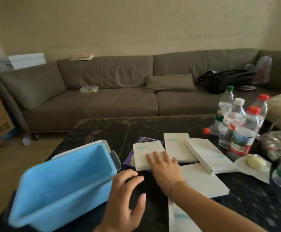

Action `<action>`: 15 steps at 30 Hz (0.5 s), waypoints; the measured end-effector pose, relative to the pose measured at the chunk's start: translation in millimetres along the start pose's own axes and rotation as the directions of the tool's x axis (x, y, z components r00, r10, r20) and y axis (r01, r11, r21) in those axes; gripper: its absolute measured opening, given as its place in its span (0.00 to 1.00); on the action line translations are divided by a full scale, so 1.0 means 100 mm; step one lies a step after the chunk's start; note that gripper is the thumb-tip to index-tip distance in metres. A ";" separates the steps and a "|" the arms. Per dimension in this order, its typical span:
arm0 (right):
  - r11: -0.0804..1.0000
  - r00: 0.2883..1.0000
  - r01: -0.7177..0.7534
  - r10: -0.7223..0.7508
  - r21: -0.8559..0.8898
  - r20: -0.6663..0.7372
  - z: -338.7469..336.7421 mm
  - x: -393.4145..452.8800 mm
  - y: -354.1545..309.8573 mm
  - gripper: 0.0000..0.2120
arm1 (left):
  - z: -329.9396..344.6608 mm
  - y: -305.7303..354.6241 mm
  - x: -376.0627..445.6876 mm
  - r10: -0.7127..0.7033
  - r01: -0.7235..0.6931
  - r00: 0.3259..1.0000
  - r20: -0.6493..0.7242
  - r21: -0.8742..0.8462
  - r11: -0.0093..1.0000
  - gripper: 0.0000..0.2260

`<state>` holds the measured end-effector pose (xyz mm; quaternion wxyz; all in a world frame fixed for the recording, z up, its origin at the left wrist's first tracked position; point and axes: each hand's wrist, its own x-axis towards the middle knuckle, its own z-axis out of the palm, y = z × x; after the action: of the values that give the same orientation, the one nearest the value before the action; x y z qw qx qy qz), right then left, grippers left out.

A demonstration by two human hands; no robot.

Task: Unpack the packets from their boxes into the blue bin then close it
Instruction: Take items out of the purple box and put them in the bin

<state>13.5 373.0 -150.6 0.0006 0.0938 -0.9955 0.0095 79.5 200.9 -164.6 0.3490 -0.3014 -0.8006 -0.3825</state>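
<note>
Resting right hand (165, 166) flat on white box (147, 152).

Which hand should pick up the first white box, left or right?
Right. The right hand already lies with straight fingers on the nearest white box, while the left hand hovers beside the empty blue bin, holding nothing, likely better for steadying it.

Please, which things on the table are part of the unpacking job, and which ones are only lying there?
Part of the job:
blue bin, open and empty
white lid behind it
white boxes; the right hand rests on one
left hand, beside the bin

Only lying about:
water bottles
purple packet under a box
plate with food
backpack on the sofa
</note>
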 end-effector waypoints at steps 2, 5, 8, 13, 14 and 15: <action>0.998 0.990 0.018 -0.026 -0.054 -0.139 -0.07 0.00 0.25 0.30 | 0.25 -0.19 0.06 -0.179 0.176 0.970 0.161 0.032 0.984 0.15; 0.991 0.988 0.003 -0.024 -0.136 -0.150 -0.09 0.02 0.72 0.31 | 0.57 -0.34 0.28 -0.518 0.449 0.803 0.295 0.272 0.851 0.20; 0.992 0.997 -0.069 0.064 -0.106 -0.047 0.00 0.10 1.04 0.31 | 0.84 -0.52 0.53 -0.742 0.611 0.596 0.307 0.427 0.667 0.28; 0.994 0.998 -0.058 0.060 0.095 -0.019 -0.04 -0.14 0.97 0.31 | 1.07 -0.78 0.83 -0.863 0.565 0.388 0.322 0.657 0.499 0.47; 0.990 0.999 -0.010 0.016 0.144 -0.038 -0.03 -0.30 0.90 0.31 | 1.08 -0.83 0.89 -0.882 0.562 0.325 0.342 0.680 0.471 0.51; 0.984 0.999 0.046 -0.042 0.172 -0.023 -0.03 -0.49 0.80 0.30 | 1.08 -0.86 0.95 -0.893 0.560 0.271 0.359 0.696 0.450 0.54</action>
<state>46.8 460.8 -149.1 0.0023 0.1153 -0.9886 0.0964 -75.0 264.7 -174.4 -0.1458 0.0844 -0.9714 -0.1673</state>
